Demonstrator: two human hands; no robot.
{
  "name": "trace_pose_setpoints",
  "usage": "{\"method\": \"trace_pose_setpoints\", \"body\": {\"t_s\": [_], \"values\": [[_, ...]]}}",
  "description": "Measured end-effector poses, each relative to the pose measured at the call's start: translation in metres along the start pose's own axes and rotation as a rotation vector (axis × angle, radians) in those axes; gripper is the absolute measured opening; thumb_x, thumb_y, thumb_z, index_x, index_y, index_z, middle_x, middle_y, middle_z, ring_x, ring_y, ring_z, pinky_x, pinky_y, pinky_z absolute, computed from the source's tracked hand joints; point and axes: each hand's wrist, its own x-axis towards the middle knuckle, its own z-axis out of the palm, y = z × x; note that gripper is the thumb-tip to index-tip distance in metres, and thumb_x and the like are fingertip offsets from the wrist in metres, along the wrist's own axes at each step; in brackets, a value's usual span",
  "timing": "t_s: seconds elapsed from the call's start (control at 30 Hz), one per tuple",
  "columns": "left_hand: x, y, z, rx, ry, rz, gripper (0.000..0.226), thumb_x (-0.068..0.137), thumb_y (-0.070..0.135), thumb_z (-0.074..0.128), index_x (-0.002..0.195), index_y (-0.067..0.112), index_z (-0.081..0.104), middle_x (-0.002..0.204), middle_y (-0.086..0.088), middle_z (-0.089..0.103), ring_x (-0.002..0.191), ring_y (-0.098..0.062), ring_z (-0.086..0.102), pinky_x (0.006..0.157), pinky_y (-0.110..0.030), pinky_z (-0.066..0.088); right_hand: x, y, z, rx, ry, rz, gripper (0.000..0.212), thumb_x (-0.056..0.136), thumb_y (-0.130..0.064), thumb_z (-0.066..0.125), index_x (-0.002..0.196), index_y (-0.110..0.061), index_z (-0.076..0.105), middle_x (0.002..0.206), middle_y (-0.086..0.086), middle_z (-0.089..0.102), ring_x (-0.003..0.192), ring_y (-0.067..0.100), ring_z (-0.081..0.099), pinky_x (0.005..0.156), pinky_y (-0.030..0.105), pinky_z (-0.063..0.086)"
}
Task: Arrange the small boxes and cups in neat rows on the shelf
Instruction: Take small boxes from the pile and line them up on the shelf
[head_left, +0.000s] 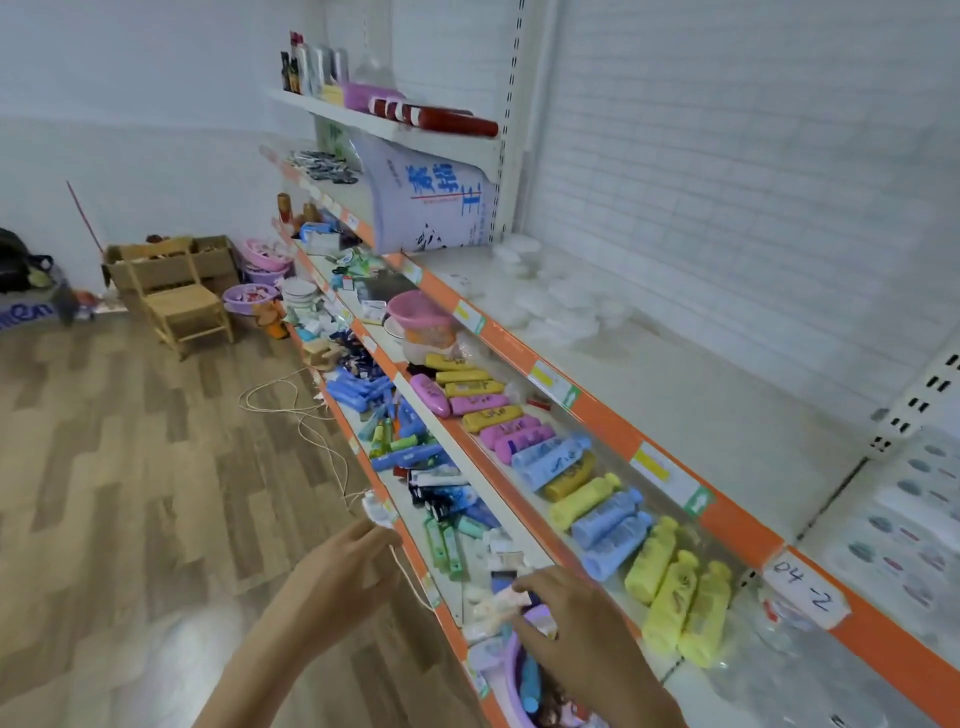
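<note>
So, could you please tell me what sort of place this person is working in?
Probably a small shop or a mock-up of one: tiered shelving with orange edges carrying price labels, rows of lying bottles and piled toothpaste tubes.

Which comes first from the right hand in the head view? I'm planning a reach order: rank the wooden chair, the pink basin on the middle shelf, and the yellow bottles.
From the right hand:
1. Yellow bottles, just to its right on the middle shelf.
2. Pink basin, well up the same shelf.
3. Wooden chair, on the floor at far left.
</note>
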Motion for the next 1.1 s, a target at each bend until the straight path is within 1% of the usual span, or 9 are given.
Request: {"method": "trace_pose_setpoints", "body": {"t_s": [0.1,0.2,0.4,0.57,0.7,0.83,0.93,1.03,1.1], "values": [[0.039,-0.044,-0.023,0.016,-0.034,0.007,0.029,0.087,0.035,0.055,0.116,0.035,0.052,0.110,0.026,0.044,0.095,0.000,0.054,0.063,-0.008,0.036,0.061,-0.021,-0.006,0.017,0.003,-0.003,0.033,0.090,-0.041,0.050,0.122,-0.031,0.051,0.122,-0.017,0.049,0.107,0.001,0.049,0.085,0.014,0.037],[0.077,-0.090,-0.051,0.026,-0.027,0.010,0.031,0.084,0.042,0.052,0.115,0.036,0.052,0.111,0.020,0.049,0.098,-0.003,0.056,0.072,-0.016,0.042,0.118,-0.039,-0.005,0.012,0.031,-0.015,0.032,0.089,-0.043,0.050,0.120,-0.032,0.052,0.120,-0.017,0.052,0.105,0.001,0.049,0.084,0.016,0.038],[0.158,-0.144,-0.075,0.051,-0.032,0.086,0.031,0.089,0.036,0.054,0.119,0.033,0.052,0.106,0.022,0.048,0.092,0.004,0.049,0.072,-0.010,0.038,0.197,-0.047,-0.008,0.049,0.048,0.019,0.028,0.090,-0.042,0.050,0.117,-0.035,0.052,0.108,-0.024,0.046,0.097,-0.004,0.047,0.069,0.003,0.032],[0.235,-0.148,-0.070,0.025,-0.087,0.186,0.031,0.091,0.040,0.050,0.121,0.034,0.050,0.115,0.020,0.050,0.087,0.006,0.047,0.073,-0.011,0.041,0.250,-0.028,-0.047,0.105,0.163,0.067,0.026,0.082,-0.053,0.050,0.106,-0.045,0.052,0.099,-0.031,0.048,0.092,-0.014,0.046,0.077,0.015,0.039],[0.304,-0.138,-0.069,-0.035,-0.124,0.301,0.031,0.091,0.036,0.051,0.121,0.032,0.050,0.113,0.021,0.045,0.098,0.003,0.048,0.076,-0.009,0.038,0.293,-0.004,-0.094,0.167,0.337,0.046,0.020,0.078,-0.045,0.058,0.098,-0.046,0.055,0.099,-0.024,0.056,0.092,-0.001,0.055,0.081,0.018,0.043],[0.401,-0.136,-0.076,-0.053,-0.080,0.370,0.031,0.089,0.033,0.054,0.120,0.029,0.053,0.112,0.017,0.047,0.103,-0.005,0.050,0.083,-0.016,0.040,0.366,0.032,-0.146,0.122,0.451,0.046,0.018,0.085,-0.029,0.063,0.102,-0.035,0.060,0.101,-0.024,0.056,0.094,-0.005,0.053,0.082,0.017,0.043],[0.470,-0.134,-0.086,-0.037,-0.053,0.418,0.031,0.088,0.033,0.054,0.118,0.025,0.055,0.108,0.014,0.049,0.097,-0.002,0.050,0.078,-0.011,0.038,0.422,0.054,-0.183,0.101,0.486,0.041,0.019,0.086,-0.032,0.061,0.105,-0.034,0.059,0.106,-0.021,0.056,0.095,-0.005,0.053,0.085,0.024,0.044],[0.531,-0.132,-0.097,-0.002,-0.064,0.448,0.037,0.085,0.040,0.050,0.118,0.024,0.054,0.106,0.011,0.051,0.095,-0.002,0.049,0.083,-0.017,0.041,0.476,0.076,-0.211,0.070,0.492,0.043,0.024,0.087,-0.032,0.060,0.110,-0.031,0.060,0.110,-0.015,0.058,0.098,-0.002,0.054,0.088,0.030,0.045],[0.569,-0.134,-0.098,0.007,-0.039,0.460,0.031,0.088,0.034,0.055,0.118,0.023,0.055,0.103,0.012,0.050,0.092,-0.003,0.049,0.083,-0.019,0.042,0.509,0.091,-0.222,0.049,0.487,0.045,0.024,0.087,-0.031,0.060,0.111,-0.029,0.060,0.110,-0.012,0.059,0.098,0.002,0.055,0.087,0.030,0.046]]}}
